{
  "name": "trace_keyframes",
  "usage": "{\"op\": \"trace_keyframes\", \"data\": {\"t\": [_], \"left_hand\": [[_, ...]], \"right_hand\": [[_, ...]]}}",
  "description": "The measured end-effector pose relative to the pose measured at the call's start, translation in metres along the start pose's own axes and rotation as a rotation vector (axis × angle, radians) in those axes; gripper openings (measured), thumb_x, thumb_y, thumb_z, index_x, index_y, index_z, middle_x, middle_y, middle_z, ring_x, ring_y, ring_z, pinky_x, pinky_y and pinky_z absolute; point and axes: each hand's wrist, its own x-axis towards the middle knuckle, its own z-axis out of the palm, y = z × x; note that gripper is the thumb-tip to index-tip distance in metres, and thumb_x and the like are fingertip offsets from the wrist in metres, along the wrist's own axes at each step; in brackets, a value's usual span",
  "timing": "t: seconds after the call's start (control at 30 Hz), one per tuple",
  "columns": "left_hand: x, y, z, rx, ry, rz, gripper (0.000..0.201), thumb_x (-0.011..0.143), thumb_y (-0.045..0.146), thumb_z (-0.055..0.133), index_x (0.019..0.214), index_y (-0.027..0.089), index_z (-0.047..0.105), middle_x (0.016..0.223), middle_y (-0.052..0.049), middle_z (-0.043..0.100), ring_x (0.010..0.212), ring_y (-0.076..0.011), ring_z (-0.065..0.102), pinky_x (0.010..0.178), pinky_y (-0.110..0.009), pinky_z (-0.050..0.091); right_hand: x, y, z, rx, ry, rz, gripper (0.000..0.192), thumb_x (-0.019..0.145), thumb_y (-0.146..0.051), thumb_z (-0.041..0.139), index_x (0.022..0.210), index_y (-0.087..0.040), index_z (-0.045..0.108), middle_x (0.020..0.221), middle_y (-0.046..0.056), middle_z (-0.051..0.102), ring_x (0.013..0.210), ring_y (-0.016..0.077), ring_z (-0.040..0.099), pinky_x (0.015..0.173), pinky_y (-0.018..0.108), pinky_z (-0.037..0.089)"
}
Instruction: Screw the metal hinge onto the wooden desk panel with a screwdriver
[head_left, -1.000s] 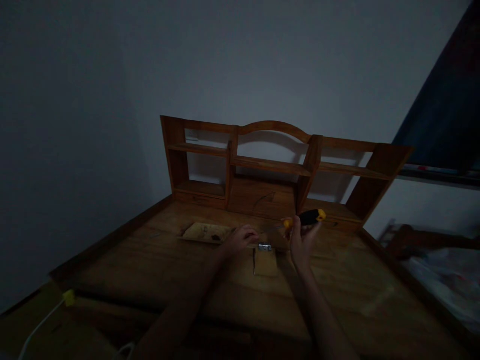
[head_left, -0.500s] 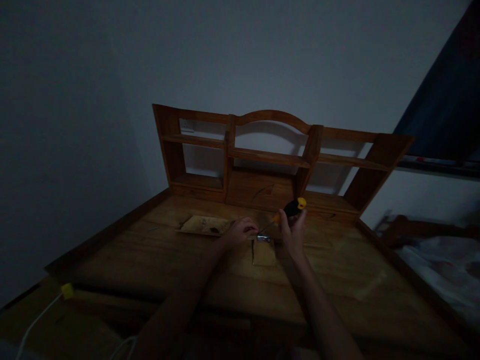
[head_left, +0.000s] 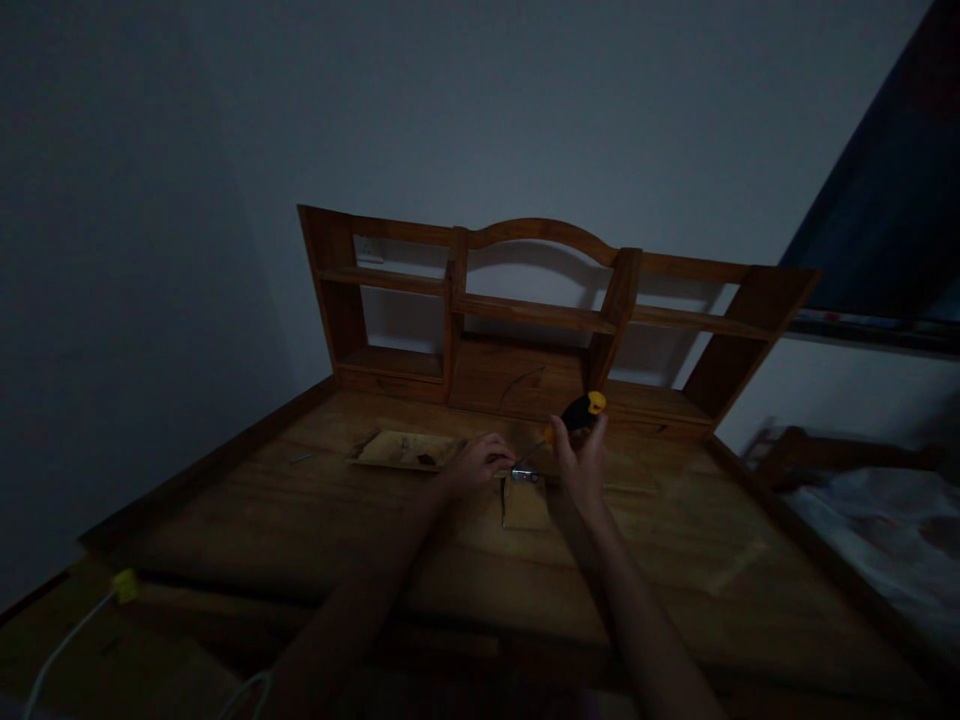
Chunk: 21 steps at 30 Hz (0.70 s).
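My right hand (head_left: 581, 468) grips a screwdriver (head_left: 571, 418) with a black and yellow handle, its shaft slanting down to the left onto a small metal fitting (head_left: 525, 475). The fitting sits at the top edge of a small light wooden piece (head_left: 525, 505) lying on the wooden desk (head_left: 337, 520). My left hand (head_left: 480, 462) rests just left of the fitting, fingers curled against it and the wood. A second light wooden board (head_left: 405, 449) lies flat to the left of my left hand.
A wooden hutch (head_left: 540, 320) with open shelves stands at the back of the desk against a pale wall. A white cable with a yellow end (head_left: 120, 587) lies at the lower left. A chair and pale bedding (head_left: 885, 530) are at the right. The room is dim.
My right hand has swung the screwdriver from level to slanted, bringing its tip down onto the metal fitting. My left hand has stayed by the fitting. The view has shifted slightly.
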Motion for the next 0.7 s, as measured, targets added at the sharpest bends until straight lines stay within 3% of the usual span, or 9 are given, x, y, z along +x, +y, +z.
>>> {"op": "trace_keyframes", "data": {"t": [0.13,0.27,0.53,0.6,0.7], "left_hand": [[0.0,0.002,-0.001,-0.011,-0.003,-0.006,0.019,0.091,0.032,0.06,0.092,0.019,0.073,0.096,-0.005,0.064,0.092,-0.0174,0.06,0.087,-0.029,0.046],[0.001,0.001,0.002,-0.001,0.007,-0.034,0.018,0.091,0.031,0.06,0.09,0.018,0.073,0.097,-0.005,0.065,0.093,-0.0178,0.059,0.086,-0.029,0.045],[0.0,-0.001,0.002,-0.027,0.039,-0.01,0.017,0.09,0.03,0.061,0.088,0.017,0.072,0.094,-0.006,0.064,0.092,-0.0176,0.059,0.084,-0.027,0.045],[-0.001,0.004,0.0,-0.045,0.043,-0.013,0.017,0.091,0.029,0.061,0.086,0.017,0.072,0.092,-0.005,0.064,0.089,-0.0166,0.06,0.082,-0.027,0.045],[0.0,0.008,-0.001,-0.035,0.039,-0.034,0.017,0.09,0.03,0.062,0.085,0.017,0.071,0.092,-0.004,0.063,0.088,-0.0165,0.06,0.08,-0.027,0.045]], "right_hand": [[0.014,-0.002,0.003,-0.063,-0.019,-0.05,0.047,0.081,-0.055,0.062,0.11,-0.022,0.045,0.067,-0.002,0.058,0.056,0.016,0.055,0.053,0.026,0.038],[0.045,-0.011,0.01,-0.267,-0.111,-0.179,0.045,0.077,-0.058,0.064,0.099,-0.022,0.049,0.068,-0.001,0.058,0.06,0.0183,0.057,0.056,0.027,0.038],[0.081,-0.039,0.018,-0.274,-0.636,-0.351,0.058,0.075,-0.042,0.068,0.121,-0.021,0.041,0.076,-0.003,0.06,0.062,0.0161,0.056,0.057,0.025,0.038],[0.089,-0.047,0.017,-0.285,-0.693,-0.383,0.049,0.074,-0.045,0.07,0.111,-0.021,0.048,0.074,-0.003,0.06,0.062,0.0154,0.055,0.056,0.024,0.037],[0.102,-0.061,0.016,-0.323,-0.68,-0.428,0.031,0.08,-0.051,0.063,0.084,-0.021,0.057,0.069,-0.001,0.06,0.062,0.0148,0.054,0.057,0.025,0.037]]}}
